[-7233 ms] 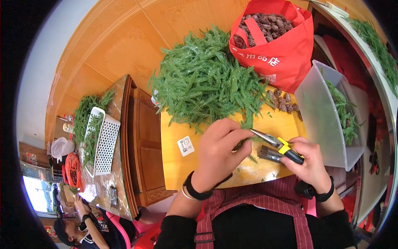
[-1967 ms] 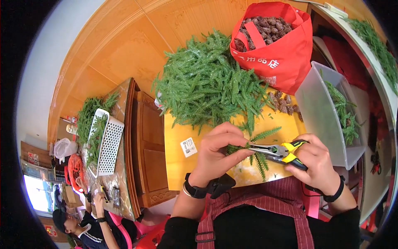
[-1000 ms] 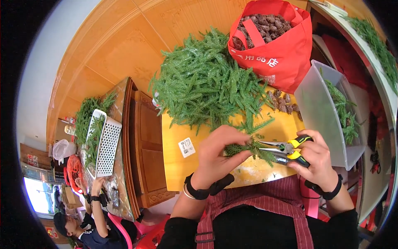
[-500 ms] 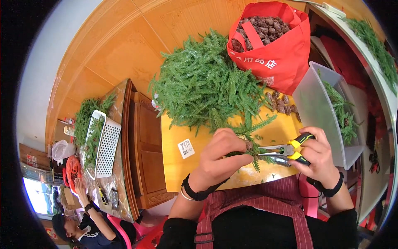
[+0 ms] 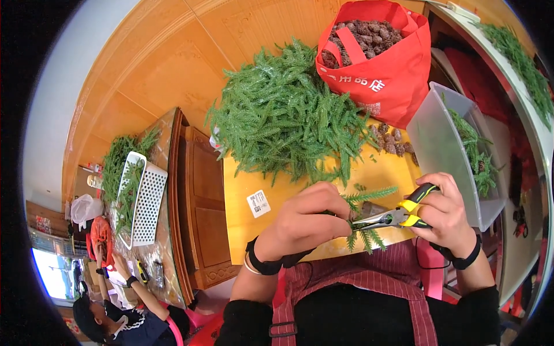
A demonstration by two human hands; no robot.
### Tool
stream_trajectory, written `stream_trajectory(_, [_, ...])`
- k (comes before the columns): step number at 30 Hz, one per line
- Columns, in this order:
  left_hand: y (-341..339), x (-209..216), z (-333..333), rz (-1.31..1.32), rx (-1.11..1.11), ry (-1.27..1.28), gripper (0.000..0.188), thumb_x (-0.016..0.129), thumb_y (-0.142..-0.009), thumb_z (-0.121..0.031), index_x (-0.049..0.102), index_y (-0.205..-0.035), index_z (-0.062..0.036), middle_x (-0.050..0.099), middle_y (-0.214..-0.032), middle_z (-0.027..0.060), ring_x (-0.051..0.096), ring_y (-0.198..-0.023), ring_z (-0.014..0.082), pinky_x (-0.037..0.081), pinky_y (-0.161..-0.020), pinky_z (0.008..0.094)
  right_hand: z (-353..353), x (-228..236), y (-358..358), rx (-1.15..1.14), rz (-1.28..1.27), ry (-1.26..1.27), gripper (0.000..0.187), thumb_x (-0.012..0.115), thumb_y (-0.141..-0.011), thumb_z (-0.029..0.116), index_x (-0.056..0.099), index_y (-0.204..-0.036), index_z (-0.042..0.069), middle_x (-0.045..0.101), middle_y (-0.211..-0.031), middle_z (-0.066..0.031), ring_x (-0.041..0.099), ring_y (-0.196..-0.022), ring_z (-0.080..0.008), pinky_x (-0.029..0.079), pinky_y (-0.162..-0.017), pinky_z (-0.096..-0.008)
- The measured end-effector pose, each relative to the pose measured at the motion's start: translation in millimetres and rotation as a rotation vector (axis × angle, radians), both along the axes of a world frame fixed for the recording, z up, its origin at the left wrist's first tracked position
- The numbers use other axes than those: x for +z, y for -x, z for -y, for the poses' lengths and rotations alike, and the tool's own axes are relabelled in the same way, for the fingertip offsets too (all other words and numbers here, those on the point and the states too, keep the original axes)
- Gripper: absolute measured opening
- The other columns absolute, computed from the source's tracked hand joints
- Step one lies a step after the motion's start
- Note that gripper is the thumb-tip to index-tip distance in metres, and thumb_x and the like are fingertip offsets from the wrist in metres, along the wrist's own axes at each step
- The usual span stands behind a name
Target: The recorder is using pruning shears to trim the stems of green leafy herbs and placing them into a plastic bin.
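My left hand (image 5: 306,222) pinches a small green artificial pine sprig (image 5: 372,195) over the front of the yellow tabletop (image 5: 236,213). Needled tips stick out past its fingers, while the stem end is mostly hidden by them. In my right hand (image 5: 444,210) are needle-nose pliers (image 5: 395,217) with yellow-and-black handles. Their slim metal jaws point left and reach the sprig right beside my left fingertips; exactly what they grip cannot be made out. Behind my hands lies a large heap of green pine sprigs (image 5: 283,109).
A red bag (image 5: 398,86) full of pinecones stands behind loose pinecones (image 5: 390,138). To the right is a translucent bin (image 5: 444,155) holding greenery. On the left, a co-worker (image 5: 144,297) sits by another table with a white perforated basket (image 5: 151,202) and a red bag (image 5: 100,237).
The sprig has turned in my left fingers, and the pliers' jaws look closer together, angled slightly downward to the left. Both of the co-worker's forearms now show near their red bag.
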State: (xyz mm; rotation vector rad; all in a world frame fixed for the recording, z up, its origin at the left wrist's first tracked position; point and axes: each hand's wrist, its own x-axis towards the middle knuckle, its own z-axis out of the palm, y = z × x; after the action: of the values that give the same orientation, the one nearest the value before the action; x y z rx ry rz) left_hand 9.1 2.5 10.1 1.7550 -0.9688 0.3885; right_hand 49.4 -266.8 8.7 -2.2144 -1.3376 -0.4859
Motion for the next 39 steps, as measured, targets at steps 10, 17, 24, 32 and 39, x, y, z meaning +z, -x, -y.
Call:
stream_trajectory(10, [-0.7,-2.2,-1.6,-0.130,-0.108,0.076,0.006,0.066,-0.070,-0.004,0.063,-0.075,-0.0026,0.058,-0.079,0.0072,0.052,-0.070,0.0229,0.042,-0.064,0.0352,0.7,1.3,1.3,0.030,0.015,-0.001,0.023,0.070,-0.052,0.017,0.051,-0.059,0.004,0.053,-0.067,-0.0051,0.056,-0.081,-0.0295,0.044,-0.066,-0.0395])
stream_trajectory(17, [-3.1,-1.6,1.2,-0.211,-0.156,0.139,0.003,0.065,-0.072,-0.005,0.062,-0.073,-0.0029,0.058,-0.078,0.0065,0.052,-0.070,0.0222,0.041,-0.066,0.0353,4.8,-0.8,1.5,0.053,0.041,-0.018,0.027,0.071,-0.055,0.021,0.049,-0.057,0.006,0.051,-0.063,-0.0041,0.056,-0.074,-0.0268,0.044,-0.060,-0.0362])
stream_trajectory(24, [-6.4,-1.0,4.6,-0.175,-0.147,0.143,0.004,0.064,-0.071,-0.004,0.063,-0.074,-0.0029,0.058,-0.078,0.0063,0.052,-0.069,0.0222,0.041,-0.065,0.0349,9.2,-12.1,1.7,0.021,-0.022,-0.018,0.026,0.073,-0.057,0.019,0.052,-0.059,0.004,0.055,-0.066,-0.0059,0.056,-0.077,-0.0303,0.045,-0.064,-0.0387])
stream_trajectory(32, [1.4,9.2,4.9,0.242,0.162,-0.244,0.014,0.064,-0.061,-0.008,0.064,-0.075,-0.0050,0.057,-0.079,0.0053,0.052,-0.068,0.0216,0.044,-0.065,0.0355,7.3,-15.1,5.5,-0.082,-0.039,-0.013,0.026,0.073,-0.059,0.022,0.059,-0.069,0.003,0.065,-0.085,-0.0075,0.054,-0.097,-0.0348,0.041,-0.079,-0.0461])
stream_trajectory(39, [1.6,8.8,4.5,0.254,0.175,-0.247,0.015,0.065,-0.062,-0.008,0.064,-0.076,-0.0056,0.057,-0.079,0.0057,0.052,-0.067,0.0216,0.044,-0.065,0.0347,7.6,-14.9,5.4,-0.067,-0.012,-0.025,0.026,0.073,-0.058,0.023,0.060,-0.069,0.003,0.065,-0.085,-0.0066,0.054,-0.098,-0.0343,0.040,-0.080,-0.0465])
